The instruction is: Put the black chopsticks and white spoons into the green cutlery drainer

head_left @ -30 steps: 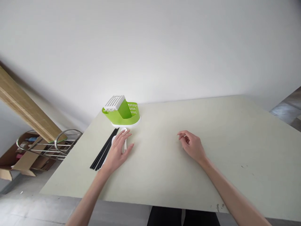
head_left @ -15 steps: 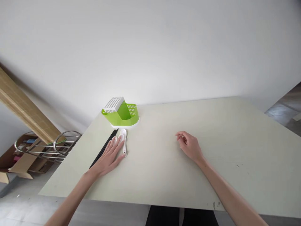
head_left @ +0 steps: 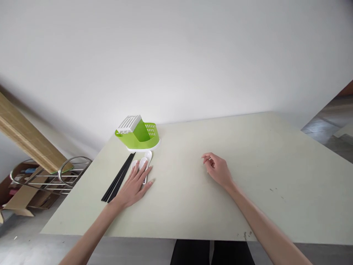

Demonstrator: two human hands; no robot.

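Note:
My left hand [head_left: 134,187] lies flat with its fingers spread over several white soup spoons [head_left: 148,156], hiding most of their handles. The spoon bowls show beyond my fingertips. Left of that hand is a bundle of black chopsticks [head_left: 118,178] on the table, slanting away from me. My right hand [head_left: 217,168] rests on the tabletop farther right, fingers loosely curled in, with nothing visible in them. Beyond the spoons stands a green cutlery holder [head_left: 138,138] with a white slotted top and white base.
The pale table [head_left: 179,198] meets a white wall [head_left: 193,59] at its back. On the left floor are a metal rack [head_left: 55,180], an open cardboard box [head_left: 22,198] and a long tan board [head_left: 30,136] leaning on the rack.
My left hand has slid right across the spoons, uncovering more of the chopsticks. My right hand keeps its curled pose. The whole view has shifted slightly.

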